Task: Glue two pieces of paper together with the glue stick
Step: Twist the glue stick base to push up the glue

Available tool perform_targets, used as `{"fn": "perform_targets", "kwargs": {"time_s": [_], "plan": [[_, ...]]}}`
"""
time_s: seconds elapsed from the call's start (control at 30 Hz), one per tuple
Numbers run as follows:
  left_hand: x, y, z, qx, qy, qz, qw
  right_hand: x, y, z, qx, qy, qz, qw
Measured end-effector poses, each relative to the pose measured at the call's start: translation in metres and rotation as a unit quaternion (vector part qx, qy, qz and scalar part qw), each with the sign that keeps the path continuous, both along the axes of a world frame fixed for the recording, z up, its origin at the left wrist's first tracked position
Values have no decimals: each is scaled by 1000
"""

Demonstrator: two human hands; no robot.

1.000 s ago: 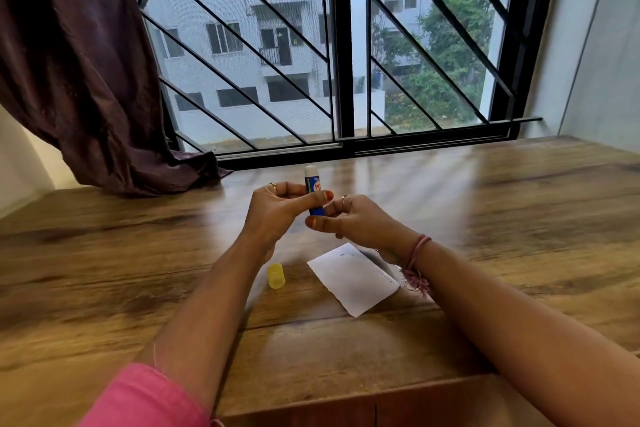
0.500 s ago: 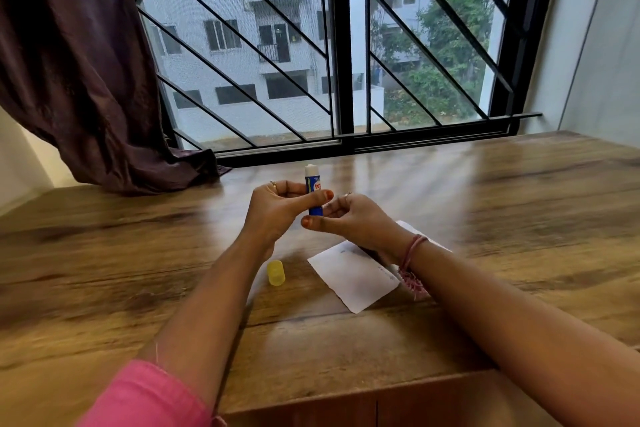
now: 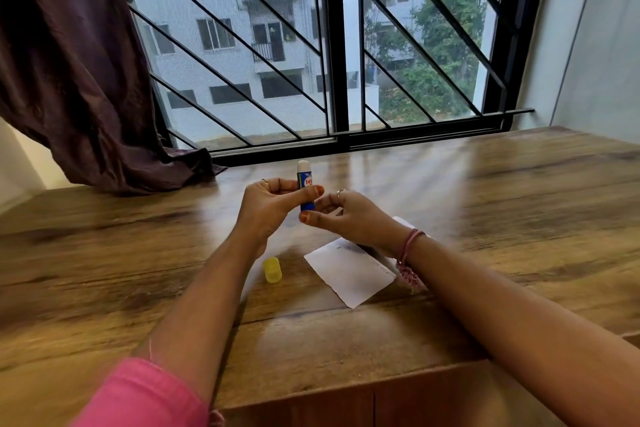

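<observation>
You've got the glue stick (image 3: 306, 188) upright above the worktop (image 3: 519, 204), held between both hands. It's a blue tube with a white band and red lettering, and pale glue shows at the uncapped top. Your left hand (image 3: 268, 206) grips it at mid-body: the thumb lies across the label and the fingers curl behind. Your right hand (image 3: 346, 215) pinches the bottom end with thumb and fingertips; its other fingers are loosely curled.

The yellow cap (image 3: 272, 269) lies on its side on the worktop, below your left wrist and just left of the paper (image 3: 349, 272). That white sheet lies flat, partly under your right wrist. A second sheet (image 3: 403, 221) peeks out behind the right wrist; I can't tell how far the two overlap.

Versus 0.5 s ago: the hold is the same, and the stick has the same pose. Slightly more glue may be out of the tube, but it's too small to be sure. The cap and paper haven't moved. The only other change is a small camera shift.
</observation>
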State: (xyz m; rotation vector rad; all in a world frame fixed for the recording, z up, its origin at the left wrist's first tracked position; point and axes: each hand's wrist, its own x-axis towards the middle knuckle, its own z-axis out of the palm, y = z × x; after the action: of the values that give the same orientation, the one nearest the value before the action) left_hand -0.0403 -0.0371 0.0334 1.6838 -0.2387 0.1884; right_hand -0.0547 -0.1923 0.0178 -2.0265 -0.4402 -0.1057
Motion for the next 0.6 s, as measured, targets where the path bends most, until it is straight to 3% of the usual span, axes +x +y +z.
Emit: {"fn": "perform_targets", "kwargs": {"time_s": [0.17,0.3,0.6], "plan": [[-2,-4,-1,11,-5,-4,1000,1,-2,-2,11,-34,-30,999],[-3,-3,-1,11,-7,-12,1000,2,0,1,-48,-58,-22,997],[-6,-5,1,-11,1,-24,1000,-3,0,5,-96,-25,30,995]]}}
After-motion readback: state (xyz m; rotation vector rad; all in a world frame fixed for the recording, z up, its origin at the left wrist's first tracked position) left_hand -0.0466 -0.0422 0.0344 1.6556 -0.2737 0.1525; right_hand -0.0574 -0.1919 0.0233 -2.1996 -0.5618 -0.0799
